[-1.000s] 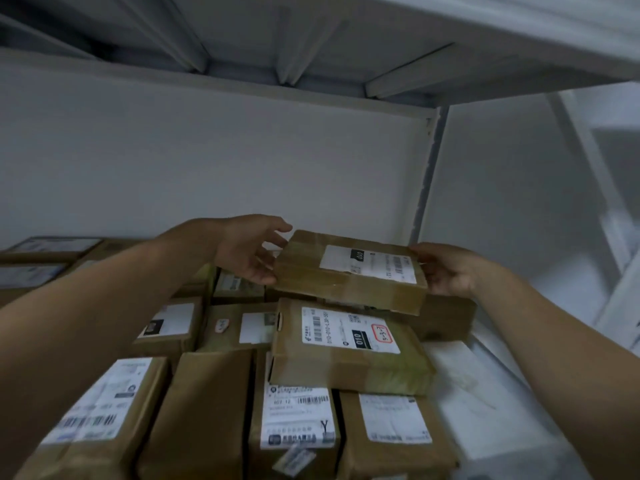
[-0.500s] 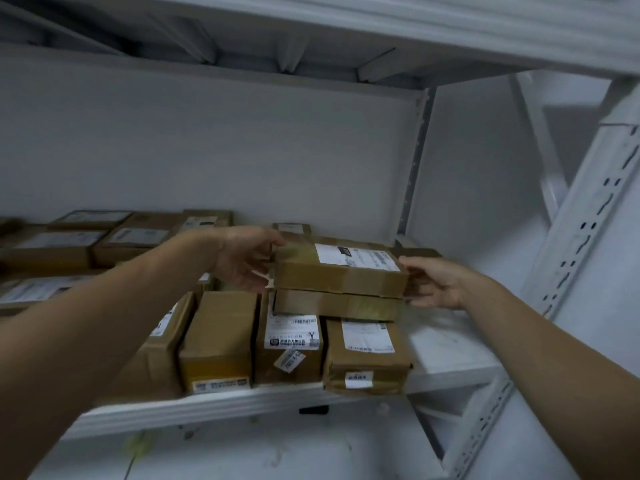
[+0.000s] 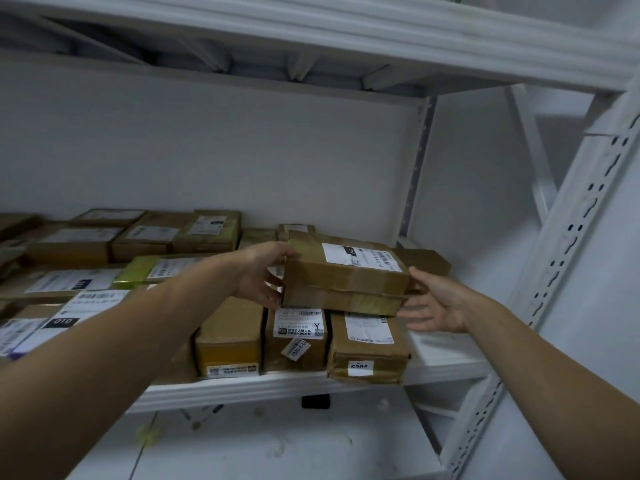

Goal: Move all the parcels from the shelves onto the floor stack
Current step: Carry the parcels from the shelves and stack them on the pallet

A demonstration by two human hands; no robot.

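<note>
Mid-frame, the left hand [image 3: 258,278] gripped two stacked parcels [image 3: 346,280]; the right hand [image 3: 437,303], fingers spread, waited at their right end.

Cannot tell how far the fingers of the left hand [image 3: 258,275] reach round the end of the top parcel [image 3: 346,271]. Cannot tell whether the right hand [image 3: 436,303] touches the lower parcel [image 3: 343,301] or lies just beside it. Cannot read the fine print on the labels: too small. Can see only parts of the far-left parcels [image 3: 14,244], cut by the picture's edge or covered by the left forearm. Cannot name the small dark thing [image 3: 315,400] under the shelf [image 3: 277,384] lip, nor the blurred greenish smear [image 3: 147,436] below.
</note>
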